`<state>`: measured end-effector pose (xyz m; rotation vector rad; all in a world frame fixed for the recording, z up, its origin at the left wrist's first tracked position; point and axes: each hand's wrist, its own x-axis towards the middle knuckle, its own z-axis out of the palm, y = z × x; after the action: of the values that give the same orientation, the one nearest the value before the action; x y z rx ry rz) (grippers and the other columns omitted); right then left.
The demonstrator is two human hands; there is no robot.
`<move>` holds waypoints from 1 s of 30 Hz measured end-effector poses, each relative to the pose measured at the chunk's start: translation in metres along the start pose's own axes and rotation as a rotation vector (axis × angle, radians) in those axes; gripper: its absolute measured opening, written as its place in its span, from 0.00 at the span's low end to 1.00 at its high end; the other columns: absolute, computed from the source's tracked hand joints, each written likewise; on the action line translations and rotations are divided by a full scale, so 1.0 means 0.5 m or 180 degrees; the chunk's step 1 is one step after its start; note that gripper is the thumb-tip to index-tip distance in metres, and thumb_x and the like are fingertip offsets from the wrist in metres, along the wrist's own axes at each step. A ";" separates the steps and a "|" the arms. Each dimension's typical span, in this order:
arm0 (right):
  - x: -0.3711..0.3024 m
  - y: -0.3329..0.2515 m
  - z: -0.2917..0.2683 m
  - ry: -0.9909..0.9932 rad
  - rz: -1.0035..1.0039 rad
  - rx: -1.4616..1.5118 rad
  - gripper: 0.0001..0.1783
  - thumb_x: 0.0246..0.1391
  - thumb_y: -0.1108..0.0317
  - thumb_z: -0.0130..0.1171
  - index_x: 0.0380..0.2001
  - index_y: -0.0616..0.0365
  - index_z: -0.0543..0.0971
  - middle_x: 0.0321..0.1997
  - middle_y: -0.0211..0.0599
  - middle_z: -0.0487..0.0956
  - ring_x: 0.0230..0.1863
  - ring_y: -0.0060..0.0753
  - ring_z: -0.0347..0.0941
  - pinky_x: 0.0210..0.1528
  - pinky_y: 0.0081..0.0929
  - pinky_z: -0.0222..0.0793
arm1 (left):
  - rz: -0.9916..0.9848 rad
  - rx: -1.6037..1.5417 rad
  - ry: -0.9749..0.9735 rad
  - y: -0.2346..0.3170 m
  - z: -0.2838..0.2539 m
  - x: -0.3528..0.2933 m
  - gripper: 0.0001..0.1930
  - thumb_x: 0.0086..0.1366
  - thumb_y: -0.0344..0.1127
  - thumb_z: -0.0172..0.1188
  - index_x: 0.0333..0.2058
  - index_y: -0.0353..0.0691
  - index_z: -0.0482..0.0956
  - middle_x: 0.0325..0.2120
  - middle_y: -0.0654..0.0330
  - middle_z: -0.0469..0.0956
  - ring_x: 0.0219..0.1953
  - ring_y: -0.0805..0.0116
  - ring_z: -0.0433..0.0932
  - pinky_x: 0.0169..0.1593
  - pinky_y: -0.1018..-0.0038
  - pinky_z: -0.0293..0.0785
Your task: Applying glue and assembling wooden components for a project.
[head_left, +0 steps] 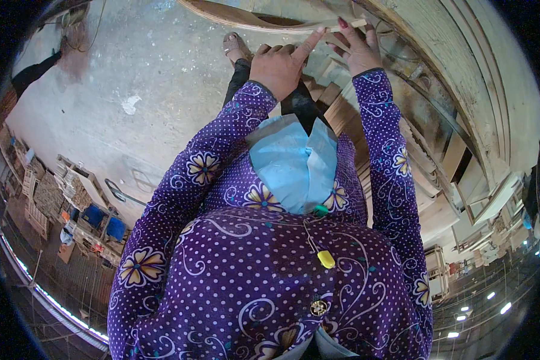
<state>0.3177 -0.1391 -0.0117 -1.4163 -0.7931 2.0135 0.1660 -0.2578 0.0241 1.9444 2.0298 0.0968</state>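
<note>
A curved wooden piece point(240, 19) with a thin, pale edge spans the top of the view, its right part reaching my fingers. My left hand point(278, 69) is just below it, index finger stretched to its edge and the other fingers curled under. Whatever those curled fingers hold, if anything, is hidden. My right hand point(361, 51) is at the right end of the pale edge, with thumb and fingers closed around it and the remaining fingers bent.
Large curved wooden boards point(462, 78) rise close on the right. Wooden pieces point(336, 99) are stacked below my right hand. A concrete floor point(162, 78) spreads left, where another person's dark-clothed limb point(36, 73) shows. Wooden parts and blue items point(96, 216) stand farther left.
</note>
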 end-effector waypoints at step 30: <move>0.050 -0.012 -0.058 -0.0266 -0.0113 -0.0586 0.20 0.59 0.58 0.57 0.53 0.51 0.74 0.48 0.28 0.76 0.46 0.28 0.75 0.45 0.28 0.76 | 0.0015 0.0264 -0.0182 0.074 -0.024 0.077 0.43 0.59 0.36 0.52 0.68 0.62 0.37 0.20 0.56 0.79 0.18 0.62 0.79 0.20 0.66 0.75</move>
<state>0.3387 -0.1125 -0.0307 -1.4140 -1.0561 2.0266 0.1977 -0.2156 0.0384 1.9778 2.0224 -0.0421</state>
